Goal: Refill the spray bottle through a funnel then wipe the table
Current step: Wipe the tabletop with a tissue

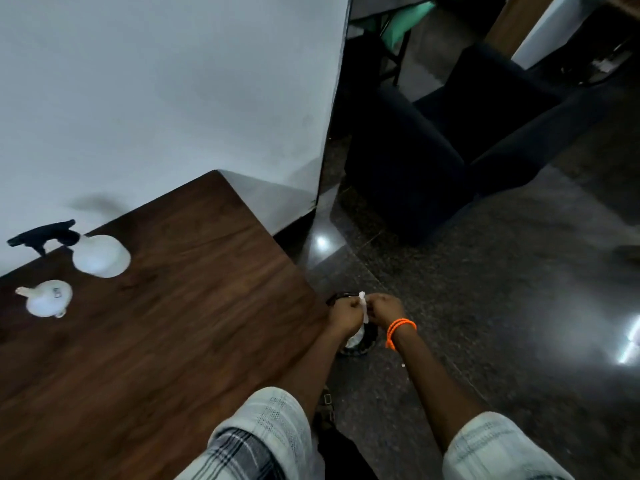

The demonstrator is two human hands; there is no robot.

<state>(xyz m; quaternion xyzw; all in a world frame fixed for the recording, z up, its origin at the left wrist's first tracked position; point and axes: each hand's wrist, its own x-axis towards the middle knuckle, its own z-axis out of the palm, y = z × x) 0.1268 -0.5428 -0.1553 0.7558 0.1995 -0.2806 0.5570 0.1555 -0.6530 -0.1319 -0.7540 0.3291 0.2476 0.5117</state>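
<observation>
Both hands are off past the table's [166,306] near right corner, out over a small dark bin [360,341] on the floor, and they're close together: left hand [344,313] and right hand [389,310] each pinching a small white scrap [363,308] between them, fingers curled tight on it. It looks like a wipe or tissue, though it's too small and blurred to call. Back on the table, the spray bottle [100,255] stands toward the far left edge by the wall, translucent white body, black trigger head [41,235] screwed on. My read: the refill is done, since the head is back in place; the fill level can't be made out. Just nearer than the bottle, along that same left side, sits the white funnel [46,297], tipped over with its spout pointing left, out of use. The tabletop shows dark wood, no obvious puddles, so wiping seems finished or nearly so, with only the scrap left to drop in the bin.
</observation>
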